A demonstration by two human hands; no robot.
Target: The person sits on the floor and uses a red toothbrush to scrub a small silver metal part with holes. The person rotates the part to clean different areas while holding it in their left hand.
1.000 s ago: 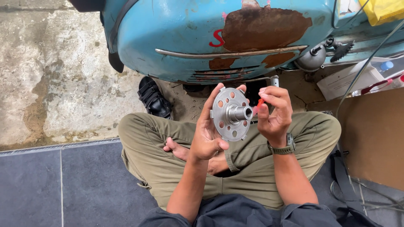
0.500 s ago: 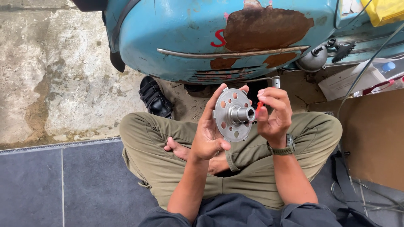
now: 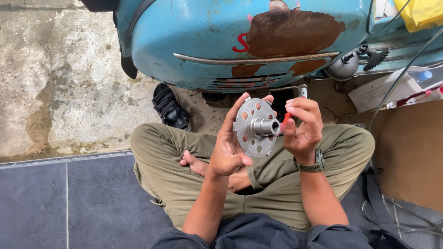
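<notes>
Steel hub, round and drilled with holes, sat upright in the left hand, fingers clamped round its rim, above the crossed legs. The right hand pinched a small red piece shut between its fingertips, right at the hub's spout, below the blue scooter.

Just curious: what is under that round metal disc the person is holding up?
Below the metal disc are crossed legs in olive trousers and a bare foot. The left hand hides its far edge.
</notes>
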